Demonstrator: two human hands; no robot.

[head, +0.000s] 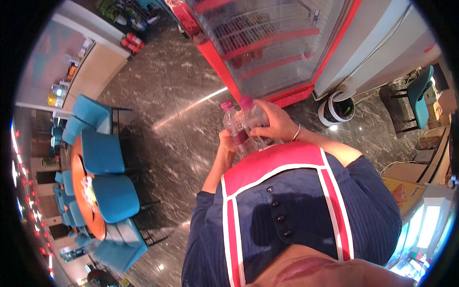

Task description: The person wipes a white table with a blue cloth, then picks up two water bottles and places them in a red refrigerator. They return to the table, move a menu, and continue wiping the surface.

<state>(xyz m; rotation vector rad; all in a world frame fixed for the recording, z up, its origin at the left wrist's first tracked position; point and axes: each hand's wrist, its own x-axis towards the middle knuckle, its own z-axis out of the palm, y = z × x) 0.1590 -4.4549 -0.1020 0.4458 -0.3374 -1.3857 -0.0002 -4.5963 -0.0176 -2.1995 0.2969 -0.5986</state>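
Note:
Two clear plastic bottles with pink caps are held side by side in front of my chest. My left hand (227,141) grips the left bottle (231,120), which has a dark red label, low on its side. Around the right bottle (256,114) are the fingers and thumb of my right hand (281,123), with a bracelet on that wrist. The bottles' lower ends are partly hidden behind the bib of a red apron (272,161) with white edging. Just beyond the bottles stands a red-framed glass-door display fridge (272,46).
A white bin (324,113) stands on the dark marble-look floor (172,104), right of the fridge. To the left, blue chairs (102,150) surround a round orange table (77,158). Red fire extinguishers (132,43) sit by a counter (96,68). Another chair (417,104) is at right.

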